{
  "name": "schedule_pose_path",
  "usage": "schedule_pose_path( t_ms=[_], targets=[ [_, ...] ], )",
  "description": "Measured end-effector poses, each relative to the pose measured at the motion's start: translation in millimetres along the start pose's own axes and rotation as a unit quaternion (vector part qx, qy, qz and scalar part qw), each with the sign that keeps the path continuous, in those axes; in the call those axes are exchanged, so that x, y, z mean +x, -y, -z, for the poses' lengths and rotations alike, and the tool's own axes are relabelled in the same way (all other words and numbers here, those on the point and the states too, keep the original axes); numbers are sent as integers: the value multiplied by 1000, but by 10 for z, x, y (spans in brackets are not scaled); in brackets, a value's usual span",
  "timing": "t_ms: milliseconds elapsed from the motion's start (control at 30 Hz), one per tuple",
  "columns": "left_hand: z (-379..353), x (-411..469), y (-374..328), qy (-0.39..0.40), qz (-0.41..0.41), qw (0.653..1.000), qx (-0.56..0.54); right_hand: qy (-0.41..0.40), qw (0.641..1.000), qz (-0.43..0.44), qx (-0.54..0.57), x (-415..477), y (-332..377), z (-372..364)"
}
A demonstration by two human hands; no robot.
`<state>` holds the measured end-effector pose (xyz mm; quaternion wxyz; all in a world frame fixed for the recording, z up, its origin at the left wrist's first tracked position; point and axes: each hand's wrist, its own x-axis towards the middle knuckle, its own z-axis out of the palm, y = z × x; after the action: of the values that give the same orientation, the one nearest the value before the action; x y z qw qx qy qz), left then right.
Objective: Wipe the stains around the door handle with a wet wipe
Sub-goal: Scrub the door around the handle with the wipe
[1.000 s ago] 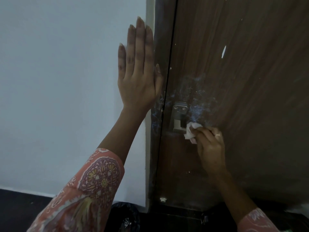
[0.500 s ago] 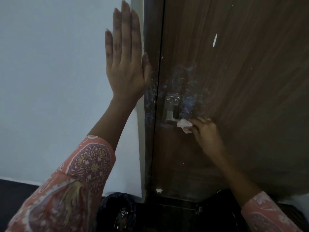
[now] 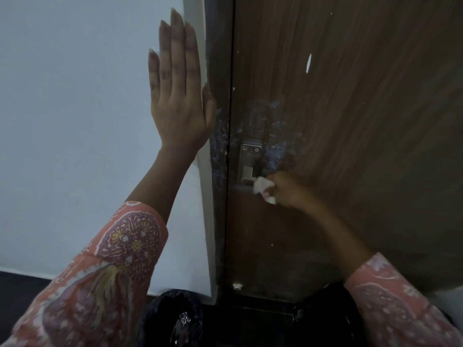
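Observation:
A dark brown wooden door (image 3: 350,121) carries a small metal handle plate (image 3: 249,162) near its left edge. Pale bluish smudges (image 3: 273,126) spread above and beside the plate and onto the door frame (image 3: 219,156). My right hand (image 3: 292,189) is shut on a crumpled white wet wipe (image 3: 263,187), pressing it to the door just right of and below the plate. My left hand (image 3: 178,91) lies flat with fingers up on the white wall (image 3: 75,121) beside the frame, holding nothing.
A white chip (image 3: 308,62) marks the door higher up. A small pale door stop (image 3: 237,286) sits at the door's foot. Dark objects, one a black bag (image 3: 175,319), lie on the floor below. Patterned pink sleeves cover both forearms.
My right hand with the wipe has moved a little along the door under the handle plate. The view has shifted slightly. My left hand stays flat on the wall.

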<state>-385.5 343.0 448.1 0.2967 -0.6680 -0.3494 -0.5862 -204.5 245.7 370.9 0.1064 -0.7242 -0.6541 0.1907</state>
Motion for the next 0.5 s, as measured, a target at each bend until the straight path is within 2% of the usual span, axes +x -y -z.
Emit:
schedule_pose_path(
  t_ms=[67, 133, 233, 333, 433, 500],
  targets=[
    [15, 2, 0, 3, -4, 1000, -8, 44, 997, -21, 65, -60, -178, 118],
    [28, 16, 2, 6, -6, 1000, -12, 30, 999, -30, 28, -146, -302, 149],
    [38, 24, 6, 4, -12, 1000, -10, -125, 991, 7, -43, -279, -354, 130],
    [42, 22, -11, 2, -13, 1000, -14, -318, 938, 115, -76, -256, -144, 154],
    [28, 11, 0, -1, -8, 1000, -20, -371, 906, 181, -92, -97, 164, 167],
    [20, 10, 5, -3, -8, 1000, -19, -355, 883, 254, -175, -1, 297, 150]
  ],
)
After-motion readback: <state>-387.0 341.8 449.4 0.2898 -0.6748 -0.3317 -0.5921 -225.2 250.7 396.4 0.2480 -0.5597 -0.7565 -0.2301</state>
